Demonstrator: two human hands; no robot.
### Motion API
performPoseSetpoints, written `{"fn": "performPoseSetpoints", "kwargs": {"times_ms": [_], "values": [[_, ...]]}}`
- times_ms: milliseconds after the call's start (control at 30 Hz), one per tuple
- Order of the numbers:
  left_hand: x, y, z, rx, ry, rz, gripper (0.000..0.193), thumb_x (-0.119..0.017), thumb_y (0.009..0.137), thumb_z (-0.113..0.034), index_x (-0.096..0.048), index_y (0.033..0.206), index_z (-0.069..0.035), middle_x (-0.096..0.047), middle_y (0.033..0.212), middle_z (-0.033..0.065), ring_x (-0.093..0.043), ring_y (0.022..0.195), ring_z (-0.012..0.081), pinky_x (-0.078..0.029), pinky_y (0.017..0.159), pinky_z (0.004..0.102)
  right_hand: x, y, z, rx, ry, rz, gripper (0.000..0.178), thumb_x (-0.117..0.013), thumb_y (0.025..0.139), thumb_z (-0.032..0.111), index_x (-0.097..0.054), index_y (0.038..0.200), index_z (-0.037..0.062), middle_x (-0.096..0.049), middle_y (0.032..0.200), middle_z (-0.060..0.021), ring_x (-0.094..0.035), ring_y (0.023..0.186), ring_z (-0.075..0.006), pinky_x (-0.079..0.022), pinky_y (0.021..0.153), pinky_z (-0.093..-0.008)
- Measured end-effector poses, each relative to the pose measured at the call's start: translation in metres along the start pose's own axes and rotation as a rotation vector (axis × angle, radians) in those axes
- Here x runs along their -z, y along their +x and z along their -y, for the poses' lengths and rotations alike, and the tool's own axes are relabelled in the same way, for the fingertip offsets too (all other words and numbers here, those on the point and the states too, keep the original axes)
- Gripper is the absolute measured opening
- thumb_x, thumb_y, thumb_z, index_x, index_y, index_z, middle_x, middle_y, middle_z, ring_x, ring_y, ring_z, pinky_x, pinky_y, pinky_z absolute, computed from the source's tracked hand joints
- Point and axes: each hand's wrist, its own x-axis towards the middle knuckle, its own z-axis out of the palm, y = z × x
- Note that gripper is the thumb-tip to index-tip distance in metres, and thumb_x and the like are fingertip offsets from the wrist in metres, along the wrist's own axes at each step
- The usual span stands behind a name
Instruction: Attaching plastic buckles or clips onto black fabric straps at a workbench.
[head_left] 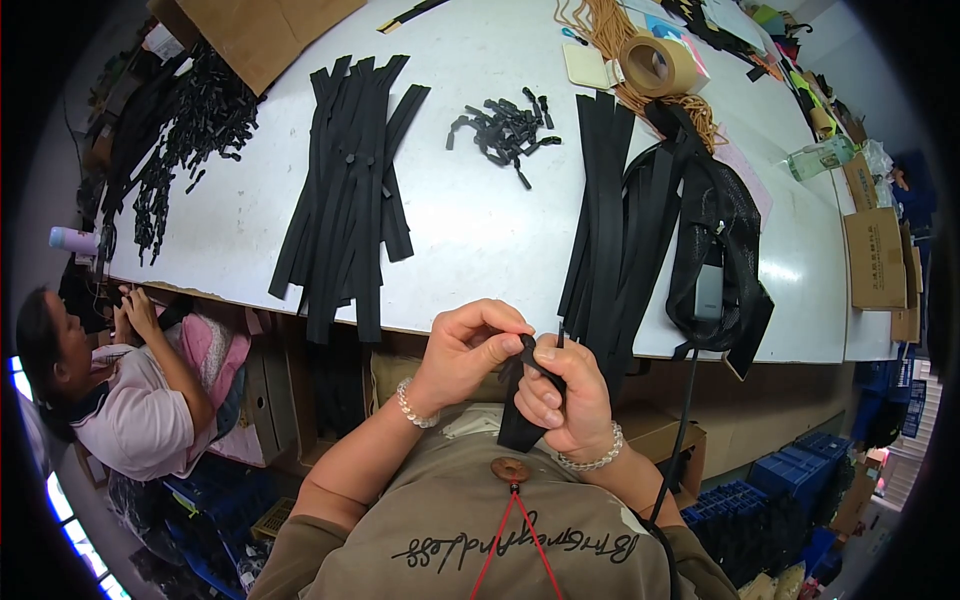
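Note:
Close to my chest, at the table's front edge, both my hands are closed on a black zipper strip [521, 424]. My left hand [466, 350] pinches its upper end between thumb and fingertips. The fingers of my right hand [577, 396] curl round it just beside, and its lower part hangs below them. A thin dark piece sticks up by my right thumb; I cannot make out what it is. Beyond my hands lies a loose pile of small black zipper pulls [505, 130]. Black zipper strips lie in a bundle [345, 200] on the left and another [598, 200] on the right.
The white table [470, 240] also bears a black mesh bag [735, 210] with a grey device and cable, a tape roll [657, 66], tan cords [600, 25] and a heap of black pulls [205, 115]. Another person [140, 390] sits at left. Cardboard boxes [875, 255] stand at right.

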Motion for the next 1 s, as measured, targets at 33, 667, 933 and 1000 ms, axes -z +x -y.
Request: {"fn": "performPoseSetpoints", "kwargs": {"times_ms": [33, 667, 933, 1000], "values": [[0.000, -0.001, 0.001, 0.068, -0.052, -0.017, 0.010, -0.060, 0.086, -0.005, -0.061, 0.095, -0.001, -0.061, 0.089, 0.0057, -0.057, 0.081, 0.0109, -0.047, 0.074, 0.0232, -0.002, 0.000, -0.001, 0.027, -0.011, 0.007, 0.018, -0.049, 0.089, 0.013, -0.051, 0.075, 0.0020, -0.043, 0.050, -0.0009, -0.035, 0.036, -0.0071, -0.029, 0.035, -0.0209], [-0.023, -0.007, -0.026, 0.368, -0.238, -0.063, 0.017, -0.058, 0.089, -0.011, -0.063, 0.101, 0.000, -0.063, 0.105, 0.0081, -0.059, 0.094, 0.0119, -0.048, 0.085, 0.0265, 0.017, 0.012, -0.007, 1.205, -1.219, -0.272, 0.021, -0.068, 0.065, -0.008, -0.060, 0.082, 0.0010, -0.062, 0.075, -0.0085, -0.060, 0.066, -0.0178, -0.047, 0.061, -0.0261], [-0.021, -0.012, -0.027, 0.372, -0.242, -0.108, 0.017, -0.059, 0.088, -0.011, -0.063, 0.100, 0.000, -0.064, 0.101, 0.0075, -0.058, 0.085, 0.0094, -0.048, 0.075, 0.0213, 0.011, -0.004, 0.020, 0.978, -1.237, 0.116, 0.014, -0.066, 0.072, -0.005, -0.057, 0.081, 0.0002, -0.060, 0.076, -0.0092, -0.059, 0.065, -0.0174, -0.048, 0.061, -0.0271], [-0.021, -0.012, -0.031, 0.358, -0.209, -0.118, 0.017, -0.061, 0.087, -0.014, -0.064, 0.098, 0.000, -0.064, 0.100, 0.0086, -0.058, 0.084, 0.0096, -0.047, 0.072, 0.0210, 0.016, -0.008, 0.021, 0.669, -0.743, 0.124, 0.004, -0.060, 0.081, -0.002, -0.057, 0.085, -0.0018, -0.061, 0.079, -0.0078, -0.058, 0.068, -0.0122, -0.049, 0.063, -0.0247]]}}
